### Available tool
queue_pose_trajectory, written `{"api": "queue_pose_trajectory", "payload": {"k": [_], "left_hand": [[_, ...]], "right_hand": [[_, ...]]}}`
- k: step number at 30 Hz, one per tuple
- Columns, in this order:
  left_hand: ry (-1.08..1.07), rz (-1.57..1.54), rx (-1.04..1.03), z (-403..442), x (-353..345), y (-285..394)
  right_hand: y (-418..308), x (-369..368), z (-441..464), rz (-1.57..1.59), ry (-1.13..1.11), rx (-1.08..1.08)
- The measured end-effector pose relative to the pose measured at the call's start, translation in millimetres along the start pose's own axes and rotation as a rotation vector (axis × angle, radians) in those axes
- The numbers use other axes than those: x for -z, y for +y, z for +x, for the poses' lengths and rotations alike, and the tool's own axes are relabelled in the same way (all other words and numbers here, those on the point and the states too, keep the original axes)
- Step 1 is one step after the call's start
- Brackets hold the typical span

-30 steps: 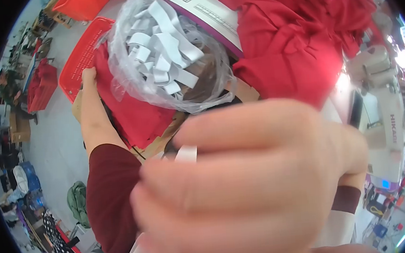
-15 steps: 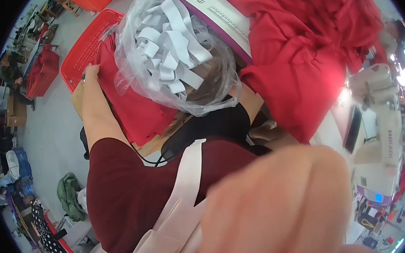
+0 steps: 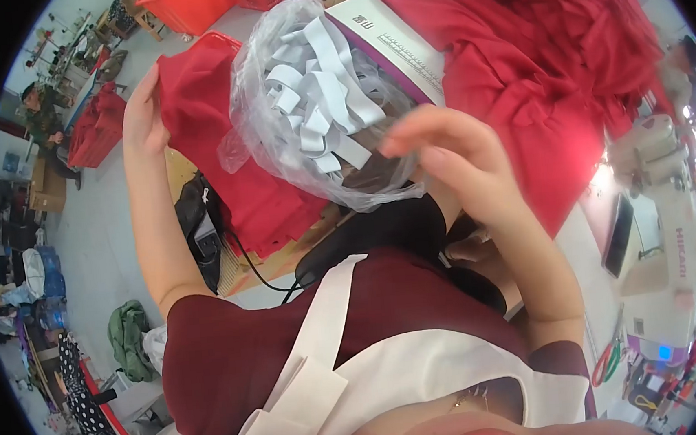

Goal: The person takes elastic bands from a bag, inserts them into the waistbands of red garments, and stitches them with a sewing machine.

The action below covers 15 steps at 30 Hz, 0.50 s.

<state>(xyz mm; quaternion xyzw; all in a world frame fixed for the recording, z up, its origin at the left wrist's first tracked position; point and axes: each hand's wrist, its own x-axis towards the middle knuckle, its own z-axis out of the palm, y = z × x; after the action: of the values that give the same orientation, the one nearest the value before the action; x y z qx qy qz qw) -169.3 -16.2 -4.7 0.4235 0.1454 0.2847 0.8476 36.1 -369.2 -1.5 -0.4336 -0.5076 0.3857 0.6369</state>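
At the upper left, my left hand (image 3: 144, 119) is at the edge of a red cloth stack (image 3: 247, 176), its fingers pressed round the cloth. My right hand (image 3: 449, 148) is raised over the right side of a clear plastic bag (image 3: 260, 134), thumb and fingers apart with nothing between them. White elastic strips (image 3: 326, 96) lie in a loose heap inside the bag. Red fabric (image 3: 518, 90) is bunched to the right, beyond a white box-like machine part with a ruler scale (image 3: 387, 43).
A white sewing machine (image 3: 661, 250) stands at the right, near green-handled scissors (image 3: 609, 360). Red baskets (image 3: 184, 5) are at the top. A person (image 3: 41, 111) is in the far left background. A black cable (image 3: 259, 278) runs beside the cloth stack.
My right hand has moved up and away from the camera to the bag's right side. My left hand has lifted the far end of the red cloth over the basket.
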Motion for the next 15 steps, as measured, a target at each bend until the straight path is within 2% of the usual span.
{"api": "queue_pose_trajectory", "payload": {"k": [1,2,4,6,7,8,9,10,11,12,13,15], "left_hand": [[-0.014,0.006,0.005,-11.5,-34.2,-4.5],[-0.123,0.047,-0.035,-20.2,-66.9,-11.2],[-0.277,0.083,-0.054,-33.3,-115.9,-39.9],[-0.343,0.180,-0.102,-43.4,-148.1,-67.9],[-0.562,0.199,-0.059,-42.0,-148.7,-81.7],[-0.778,0.217,-0.016,-38.0,-143.4,-99.3],[-1.091,0.418,0.031,-16.4,-131.4,-114.4],[-1.110,0.511,0.089,-13.2,-141.7,-126.1],[-1.132,0.606,0.145,-10.0,-151.9,-137.9],[-0.863,0.594,0.217,-29.3,-183.1,-152.2],[-0.776,0.547,0.053,-37.3,-190.2,-166.9],[-0.743,0.471,0.071,-35.0,-204.7,-181.8]], "right_hand": [[4.9,-2.3,7.5,-0.014,-0.014,-0.013],[11.6,-4.9,15.7,-0.031,-0.021,-0.026],[28.0,-9.8,26.2,-0.069,-0.120,0.130],[43.6,-11.7,17.9,0.110,-0.070,0.041],[56.6,-8.0,13.8,0.181,-0.008,0.025],[36.9,0.1,3.8,0.653,-0.052,0.039],[17.5,7.4,-7.3,1.124,-0.104,0.058],[1.8,15.2,-16.9,0.994,0.122,-0.011],[-10.5,13.9,-25.8,0.729,0.316,-0.029],[-17.9,12.5,-33.7,0.459,0.499,-0.051],[-18.8,13.5,-41.1,0.451,0.520,-0.051],[-16.5,15.4,-53.5,0.185,0.525,-0.109]]}}
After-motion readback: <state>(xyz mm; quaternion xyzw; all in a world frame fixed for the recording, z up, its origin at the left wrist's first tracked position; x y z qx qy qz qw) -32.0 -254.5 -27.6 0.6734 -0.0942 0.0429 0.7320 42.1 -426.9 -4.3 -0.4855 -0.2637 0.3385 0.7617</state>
